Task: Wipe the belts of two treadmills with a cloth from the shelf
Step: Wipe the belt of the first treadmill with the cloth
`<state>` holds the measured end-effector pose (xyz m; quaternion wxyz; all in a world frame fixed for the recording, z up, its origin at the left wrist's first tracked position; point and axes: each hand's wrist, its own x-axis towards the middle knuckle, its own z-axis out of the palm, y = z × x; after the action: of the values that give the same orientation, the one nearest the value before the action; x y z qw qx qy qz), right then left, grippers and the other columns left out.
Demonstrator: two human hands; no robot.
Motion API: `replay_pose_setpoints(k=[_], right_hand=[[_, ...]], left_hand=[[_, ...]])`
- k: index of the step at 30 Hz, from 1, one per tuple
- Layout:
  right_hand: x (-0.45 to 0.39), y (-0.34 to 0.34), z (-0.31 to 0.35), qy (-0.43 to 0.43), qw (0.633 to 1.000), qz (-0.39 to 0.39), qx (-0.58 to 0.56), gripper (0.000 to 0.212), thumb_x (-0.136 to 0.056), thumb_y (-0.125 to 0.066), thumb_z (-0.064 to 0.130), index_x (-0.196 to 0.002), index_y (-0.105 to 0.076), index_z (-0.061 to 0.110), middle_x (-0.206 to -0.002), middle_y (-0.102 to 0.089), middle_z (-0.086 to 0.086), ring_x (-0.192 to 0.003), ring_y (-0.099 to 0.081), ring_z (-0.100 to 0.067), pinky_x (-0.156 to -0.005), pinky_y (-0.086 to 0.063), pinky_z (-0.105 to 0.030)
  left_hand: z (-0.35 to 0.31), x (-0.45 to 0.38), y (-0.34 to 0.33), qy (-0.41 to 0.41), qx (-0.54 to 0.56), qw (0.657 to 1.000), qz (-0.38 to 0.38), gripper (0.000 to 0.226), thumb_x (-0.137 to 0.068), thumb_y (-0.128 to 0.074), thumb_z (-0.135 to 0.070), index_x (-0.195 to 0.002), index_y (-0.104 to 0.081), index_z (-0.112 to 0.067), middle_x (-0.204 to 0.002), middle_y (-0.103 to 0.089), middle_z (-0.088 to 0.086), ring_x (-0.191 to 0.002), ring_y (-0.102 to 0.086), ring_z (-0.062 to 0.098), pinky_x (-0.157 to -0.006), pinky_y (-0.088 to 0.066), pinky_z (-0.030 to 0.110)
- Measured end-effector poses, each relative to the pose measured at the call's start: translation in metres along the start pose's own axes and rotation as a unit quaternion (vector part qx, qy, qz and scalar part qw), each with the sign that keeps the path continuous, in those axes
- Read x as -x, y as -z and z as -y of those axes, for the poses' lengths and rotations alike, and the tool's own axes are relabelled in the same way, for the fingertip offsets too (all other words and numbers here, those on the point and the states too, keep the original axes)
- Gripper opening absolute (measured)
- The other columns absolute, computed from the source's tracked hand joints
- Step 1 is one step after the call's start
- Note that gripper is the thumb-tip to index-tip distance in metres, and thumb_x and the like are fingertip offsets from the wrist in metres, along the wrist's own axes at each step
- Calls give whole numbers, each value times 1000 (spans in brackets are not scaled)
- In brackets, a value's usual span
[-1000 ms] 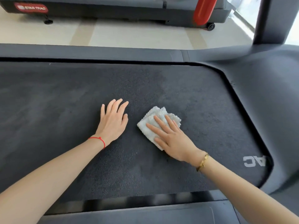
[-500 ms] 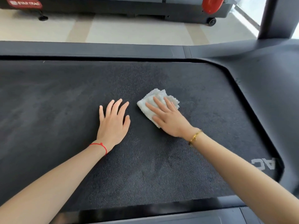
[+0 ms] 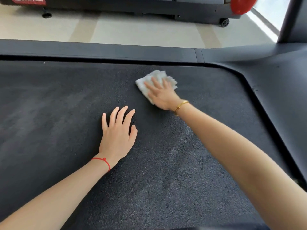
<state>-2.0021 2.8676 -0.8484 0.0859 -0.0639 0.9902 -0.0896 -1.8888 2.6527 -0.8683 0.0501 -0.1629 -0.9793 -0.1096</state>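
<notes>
The dark textured treadmill belt (image 3: 58, 113) fills most of the view. A small white cloth (image 3: 157, 77) lies on it near the belt's far edge. My right hand (image 3: 162, 94), with a gold bracelet at the wrist, presses flat on the cloth with straight fingers. My left hand (image 3: 117, 133), with a red string at the wrist, rests flat on the bare belt closer to me, fingers spread and holding nothing.
The treadmill's far side rail (image 3: 99, 50) borders the belt, and its dark motor cover (image 3: 274, 83) curves round the right end. Beyond a strip of pale floor (image 3: 132, 29) stands a second treadmill (image 3: 149, 5) with a red part (image 3: 240, 4).
My right hand has slid the cloth away from me across the belt, toward the far rail. My left hand has stayed flat in the same place.
</notes>
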Motion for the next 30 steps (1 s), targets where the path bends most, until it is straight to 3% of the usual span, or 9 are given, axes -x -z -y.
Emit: replay_pose_setpoints(k=[3, 5, 10, 13, 20, 23, 26, 28, 30], right_hand=[[-4, 0, -4, 73, 996, 20, 42, 51, -106, -22, 36, -155, -13, 31, -164, -1, -4, -149, 4, -39, -120, 0, -52], [-11, 11, -36, 61, 993, 3, 103, 49, -107, -20, 30, -155, -16, 22, -164, 0, -10, -149, 2, -38, -119, -3, -53], [-10, 36, -134, -206, 978, -15, 30, 53, -105, -19, 37, -156, -8, 28, -164, 4, -5, -149, 8, -37, -121, 6, -48], [-10, 37, -135, -260, 965, -16, -37, 54, -103, -23, 43, -155, -9, 37, -164, 3, -1, -148, 8, -41, -119, 8, -49], [10, 3, -49, -49, 998, -29, 16, 53, -104, -24, 44, -155, -13, 36, -164, -6, -1, -146, -2, -46, -119, -2, -54], [22, -8, -14, 23, 1000, -16, -3, 51, -104, -24, 43, -154, -13, 40, -164, -5, 2, -148, 5, -43, -119, 2, -55], [25, -6, -9, 45, 999, -19, -20, 51, -105, -25, 40, -154, -13, 40, -164, -3, 4, -149, 8, -36, -120, 6, -50], [14, 0, -23, 50, 998, -25, 5, 50, -106, -23, 35, -155, -14, 31, -164, -5, 2, -150, 4, -33, -120, 4, -49], [-2, 11, -48, -16, 999, -29, 30, 50, -107, -17, 32, -155, -12, 22, -164, -3, -3, -149, 3, -36, -119, 2, -54]], left_hand=[[1, 1, 0, -2, -7, 1000, 6, 57, -96, -26, -39, -149, -38, -22, -156, -35, 3, -147, -26, 25, -119, -17, 59], [2, 1, 0, 1, -4, 1000, 10, 53, -100, -30, -36, -151, -36, -23, -157, -33, 2, -148, -24, 25, -119, -16, 59], [1, 0, 0, 5, -6, 1000, 15, 53, -100, -30, -37, -151, -34, -24, -157, -31, 1, -149, -22, 24, -119, -15, 59], [-1, -1, 2, 8, -15, 1000, 15, 57, -96, -25, -39, -149, -37, -24, -156, -33, 1, -148, -24, 25, -119, -16, 59], [-3, -1, 3, 3, -28, 1000, 7, 58, -94, -24, -40, -146, -42, -21, -154, -38, 4, -145, -30, 27, -117, -20, 60], [-3, 0, 4, 3, -31, 999, 10, 58, -94, -24, -39, -147, -41, -21, -154, -38, 4, -145, -30, 27, -117, -20, 60], [-3, -1, 3, 4, -29, 1000, 10, 59, -94, -23, -40, -147, -40, -22, -154, -37, 3, -146, -29, 26, -117, -19, 60], [-2, 0, 4, 2, -26, 1000, 11, 58, -94, -24, -39, -147, -40, -22, -155, -37, 3, -146, -29, 26, -117, -19, 60], [-1, 0, 3, 0, -25, 1000, 14, 58, -95, -24, -40, -148, -39, -22, -155, -36, 2, -146, -28, 26, -118, -19, 59]])
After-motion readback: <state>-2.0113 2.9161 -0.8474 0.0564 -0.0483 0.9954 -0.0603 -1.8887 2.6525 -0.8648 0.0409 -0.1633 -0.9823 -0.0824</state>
